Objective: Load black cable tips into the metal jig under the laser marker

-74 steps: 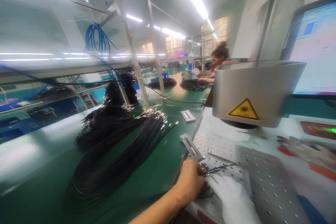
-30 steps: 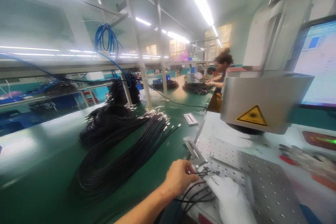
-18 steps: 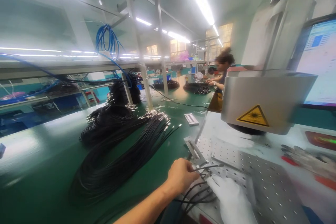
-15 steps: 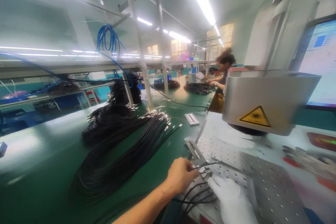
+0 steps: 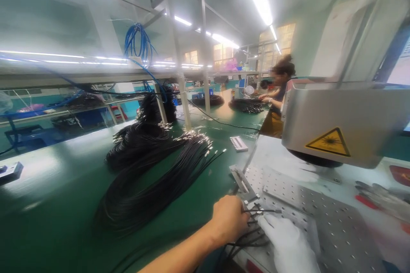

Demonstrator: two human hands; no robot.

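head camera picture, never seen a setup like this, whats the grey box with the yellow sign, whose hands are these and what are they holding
The picture comes from a camera worn on a person's head, looking forward and down at that person's own hands. The left hand is bare; the right hand wears a white glove. Together they pinch the ends of a few thin black cables on a metal plate full of small holes.

The grey box hangs over that plate and carries a yellow laser warning sign, so it is probably the head of a laser machine.

On the green table to the left lie big bundles of black cable. Blue cables hang from the shelf above. Further along, another person works at the same table.
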